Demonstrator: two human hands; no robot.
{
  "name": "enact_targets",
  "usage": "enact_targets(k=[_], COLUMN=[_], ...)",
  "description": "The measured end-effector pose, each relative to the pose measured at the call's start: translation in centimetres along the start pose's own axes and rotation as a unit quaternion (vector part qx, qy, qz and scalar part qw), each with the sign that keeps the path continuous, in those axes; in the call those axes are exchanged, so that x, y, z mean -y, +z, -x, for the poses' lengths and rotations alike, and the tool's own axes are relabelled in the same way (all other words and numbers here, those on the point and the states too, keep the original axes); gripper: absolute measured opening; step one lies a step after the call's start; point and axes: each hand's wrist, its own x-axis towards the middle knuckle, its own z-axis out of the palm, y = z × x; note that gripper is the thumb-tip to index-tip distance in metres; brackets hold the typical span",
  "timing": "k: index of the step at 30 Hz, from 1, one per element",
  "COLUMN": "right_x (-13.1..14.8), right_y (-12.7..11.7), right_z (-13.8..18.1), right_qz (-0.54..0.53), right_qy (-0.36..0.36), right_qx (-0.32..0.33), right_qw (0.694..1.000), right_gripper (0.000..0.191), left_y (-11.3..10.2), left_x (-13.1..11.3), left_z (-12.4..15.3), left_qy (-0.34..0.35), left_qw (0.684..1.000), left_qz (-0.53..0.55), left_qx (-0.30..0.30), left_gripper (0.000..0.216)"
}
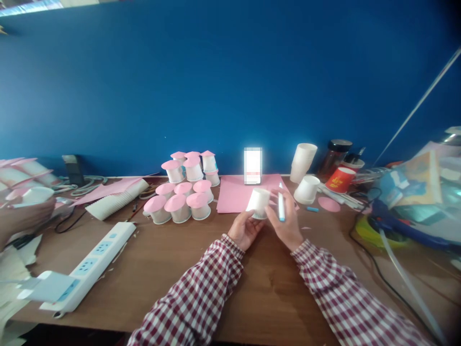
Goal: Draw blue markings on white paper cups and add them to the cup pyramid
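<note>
My left hand point(246, 228) is closed round a small white paper cup point(259, 202), held upside down just above the brown table point(173, 259). My right hand point(286, 221) grips a white and blue pen point(281, 206) upright, its fingers touching the cup's right side. Both sleeves are red and white check. A pink paper sheet point(234, 193) lies flat behind the cup. A lit phone point(252, 166) stands on that sheet against the blue wall.
Several white cups with pink lids point(183, 194) are stacked at centre left. A sleeve of nested cups point(117, 198) and a power strip point(88, 266) lie left. Upturned cups point(306, 188), a red cup point(340, 179), a pink disc point(329, 204) and cables sit right. Another person's hand point(23, 216) shows at far left.
</note>
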Motion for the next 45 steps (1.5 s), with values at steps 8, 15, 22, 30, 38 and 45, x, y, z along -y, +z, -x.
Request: enact_targets(k=[8, 15, 22, 30, 38, 45], right_x=[0.35, 0.17, 0.34, 0.38, 0.16, -0.06], right_y=[0.06, 0.09, 0.14, 0.17, 0.22, 0.13], right_z=[0.03, 0.03, 0.01, -0.11, -0.17, -0.04], right_qz=[0.001, -0.021, -0.013, 0.014, 0.023, 0.08], right_qy=[-0.001, 0.006, -0.001, -0.012, -0.011, -0.03], right_qx=[0.006, 0.017, 0.018, 0.007, 0.009, 0.011], right_qw=[1.0, 1.0, 1.0, 1.0, 1.0, 0.996], right_gripper=[0.047, 0.049, 0.046, 0.043, 0.04, 0.043], left_y=[0.33, 0.34, 0.17, 0.19, 0.2, 0.07], left_x=[0.25, -0.12, -0.14, -0.23, -0.21, -0.18], left_z=[0.29, 0.53, 0.56, 0.61, 0.54, 0.37], left_qy=[0.007, 0.022, 0.027, 0.023, 0.029, 0.037], left_qw=[1.0, 0.998, 0.996, 0.996, 0.996, 0.996], left_qz=[-0.014, -0.04, -0.054, -0.061, -0.056, -0.069], left_qx=[-0.01, 0.051, 0.066, 0.058, 0.059, 0.051], left_gripper=[0.03, 0.047, 0.046, 0.049, 0.049, 0.051])
